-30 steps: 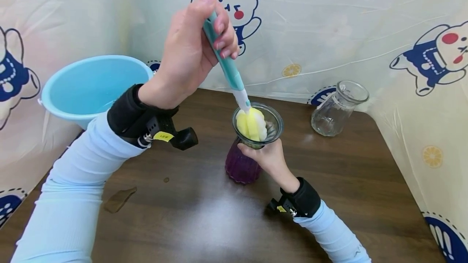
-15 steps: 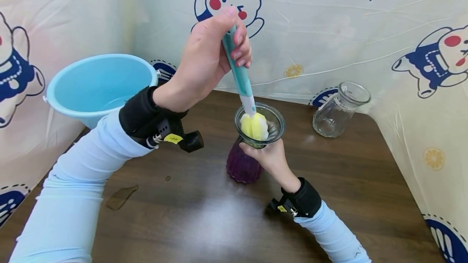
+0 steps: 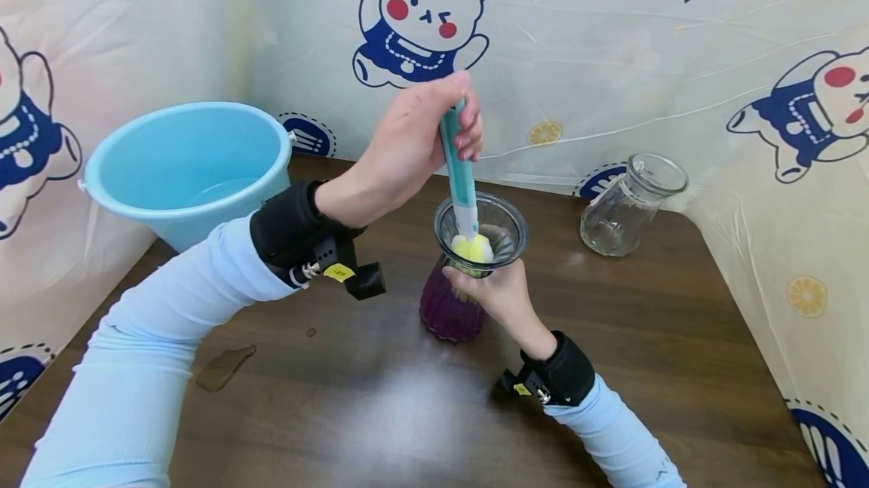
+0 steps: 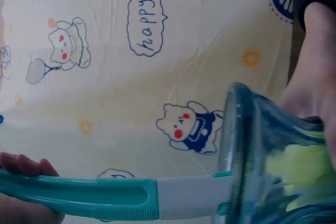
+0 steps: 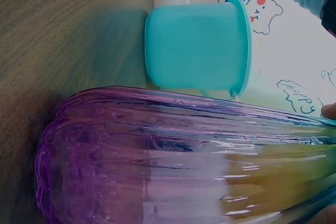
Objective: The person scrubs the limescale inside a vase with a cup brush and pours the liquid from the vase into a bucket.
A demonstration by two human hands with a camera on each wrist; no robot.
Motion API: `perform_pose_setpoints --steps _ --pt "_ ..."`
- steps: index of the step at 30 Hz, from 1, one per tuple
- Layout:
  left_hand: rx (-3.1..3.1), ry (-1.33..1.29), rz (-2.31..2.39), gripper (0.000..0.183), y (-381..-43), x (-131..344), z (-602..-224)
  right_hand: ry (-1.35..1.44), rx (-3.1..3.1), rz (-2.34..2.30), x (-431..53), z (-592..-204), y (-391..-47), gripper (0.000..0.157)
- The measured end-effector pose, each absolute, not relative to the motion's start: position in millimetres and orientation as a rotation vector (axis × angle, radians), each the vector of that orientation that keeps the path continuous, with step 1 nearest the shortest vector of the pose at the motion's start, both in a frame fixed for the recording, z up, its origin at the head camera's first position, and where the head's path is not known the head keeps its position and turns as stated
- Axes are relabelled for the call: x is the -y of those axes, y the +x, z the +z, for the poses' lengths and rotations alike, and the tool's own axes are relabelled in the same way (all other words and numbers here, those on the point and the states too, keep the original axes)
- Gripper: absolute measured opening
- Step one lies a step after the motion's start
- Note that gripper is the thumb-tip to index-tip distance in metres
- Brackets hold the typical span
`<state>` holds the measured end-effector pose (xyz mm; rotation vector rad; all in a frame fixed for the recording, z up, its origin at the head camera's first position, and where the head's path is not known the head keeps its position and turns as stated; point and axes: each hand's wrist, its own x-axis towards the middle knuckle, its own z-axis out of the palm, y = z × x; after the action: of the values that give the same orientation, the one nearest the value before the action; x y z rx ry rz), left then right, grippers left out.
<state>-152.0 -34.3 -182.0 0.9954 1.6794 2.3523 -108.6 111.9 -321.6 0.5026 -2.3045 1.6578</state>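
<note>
My left hand [image 3: 424, 145] grips the teal handle of a bottle brush [image 3: 459, 171] above a ribbed glass vase. The brush's yellow and white sponge head [image 3: 473, 248] sits inside the vase's mouth; the left wrist view shows it through the glass. The vase [image 3: 453, 307] is purple at the base and clear to bluish toward its flared rim. It stands on the table, and my right hand [image 3: 502, 292] holds it round the neck, just below the rim. In the right wrist view, the yellowish sponge shows through the upper glass of the vase [image 5: 131, 156].
A light blue bucket [image 3: 265, 194] with some water in it stands at the back left. Toward the back right is a clear glass jar [image 3: 614, 220]. A small puddle [image 3: 226, 367] lies on the brown table [image 3: 326, 412]. Printed sheeting [image 3: 584, 43] rises behind the table.
My left hand has moved down and to the right, pushing the brush deeper, so its sponge sits lower in the vase. My right hand and the vase have stayed in place.
</note>
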Motion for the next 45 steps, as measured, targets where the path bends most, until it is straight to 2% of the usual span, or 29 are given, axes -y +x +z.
perform_pose_setpoints --steps 6,22,31,37,45 --pt "-1.707 0.863 2.258 0.035 -158 32 -205 0.557 2.285 1.627 -109 -321 -110 0.058" --pt "-1.825 0.881 2.072 0.036 -157 16 -238 0.564 2.294 1.61 -111 -319 -109 0.059" --pt "-1.793 0.877 1.971 0.034 -158 16 -235 0.578 2.316 1.645 -114 -319 -108 0.061" --pt "-1.759 1.011 2.019 0.032 -160 19 -232 0.541 2.319 1.623 -112 -320 -109 0.059" --pt "-1.674 1.018 2.222 0.034 -161 26 -198 0.487 2.323 1.623 -111 -321 -110 0.06"
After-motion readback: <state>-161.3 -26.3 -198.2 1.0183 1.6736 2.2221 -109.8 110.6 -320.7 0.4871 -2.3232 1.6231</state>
